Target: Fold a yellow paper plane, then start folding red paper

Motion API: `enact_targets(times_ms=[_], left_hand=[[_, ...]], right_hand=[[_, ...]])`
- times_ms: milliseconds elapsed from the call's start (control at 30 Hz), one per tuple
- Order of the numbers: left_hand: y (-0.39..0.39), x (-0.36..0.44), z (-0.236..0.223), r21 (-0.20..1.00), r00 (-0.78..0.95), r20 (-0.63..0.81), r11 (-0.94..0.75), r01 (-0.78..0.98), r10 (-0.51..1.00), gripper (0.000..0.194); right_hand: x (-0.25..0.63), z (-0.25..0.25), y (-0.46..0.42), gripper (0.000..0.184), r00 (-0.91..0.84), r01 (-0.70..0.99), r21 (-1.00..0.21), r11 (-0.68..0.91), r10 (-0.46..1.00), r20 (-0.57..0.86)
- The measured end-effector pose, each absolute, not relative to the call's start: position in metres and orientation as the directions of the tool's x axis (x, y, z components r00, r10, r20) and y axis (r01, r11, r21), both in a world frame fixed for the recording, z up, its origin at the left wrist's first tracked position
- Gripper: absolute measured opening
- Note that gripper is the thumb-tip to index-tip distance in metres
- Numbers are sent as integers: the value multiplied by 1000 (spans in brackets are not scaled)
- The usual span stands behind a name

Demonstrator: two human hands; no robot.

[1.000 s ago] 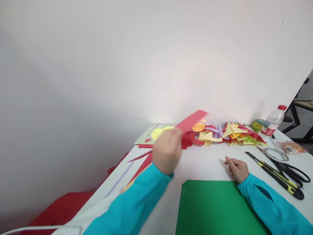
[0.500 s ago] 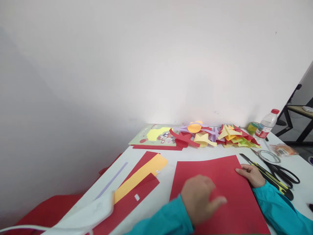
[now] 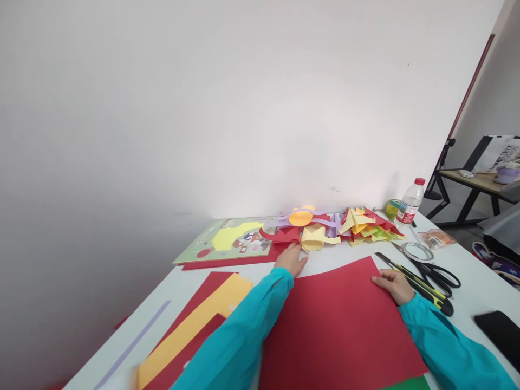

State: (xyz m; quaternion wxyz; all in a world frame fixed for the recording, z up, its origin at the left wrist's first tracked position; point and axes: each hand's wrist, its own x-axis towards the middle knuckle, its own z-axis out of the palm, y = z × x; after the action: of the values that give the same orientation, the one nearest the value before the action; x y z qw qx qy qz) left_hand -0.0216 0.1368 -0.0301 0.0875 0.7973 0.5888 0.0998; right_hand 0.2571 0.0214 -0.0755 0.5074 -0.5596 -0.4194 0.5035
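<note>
Right hand [image 3: 395,286], lower right, is pinched on red paper sheet [image 3: 341,327], best kept flat; left hand [image 3: 291,261]: grip cannot be told.

Diffuse light. Wall [image 3: 300,119] brightest right of centre, grading to grey at left and lower left. Soft shadow on it, left of bottle [image 3: 407,206]. Red sheet [image 3: 337,325] fairly evenly lit. Orange-yellow strip [image 3: 199,322] blurs at lower left; wide-angle stretch toward edges.

The frame's bottom edge cuts off the red sheet [image 3: 337,325], which partly hides a green sheet [image 3: 410,384]; lower right crops a black flat object [image 3: 500,335].
</note>
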Motion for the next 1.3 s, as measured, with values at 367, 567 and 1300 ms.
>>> enact_targets(times_ms=[367,567,1300], left_hand=[[117,-5,-25,203,282,104,-298,933,954,29],[131,28,-32,275,456,76,-458,845,887,38],[103,13,-7,272,525,51,-517,811,850,35]], right_hand=[[251,-74,22,36,122,-79,-989,-128,983,-137],[251,-75,22,37,140,-69,-989,-127,981,-136],[255,-74,23,38,169,-22,-989,-146,975,-147]])
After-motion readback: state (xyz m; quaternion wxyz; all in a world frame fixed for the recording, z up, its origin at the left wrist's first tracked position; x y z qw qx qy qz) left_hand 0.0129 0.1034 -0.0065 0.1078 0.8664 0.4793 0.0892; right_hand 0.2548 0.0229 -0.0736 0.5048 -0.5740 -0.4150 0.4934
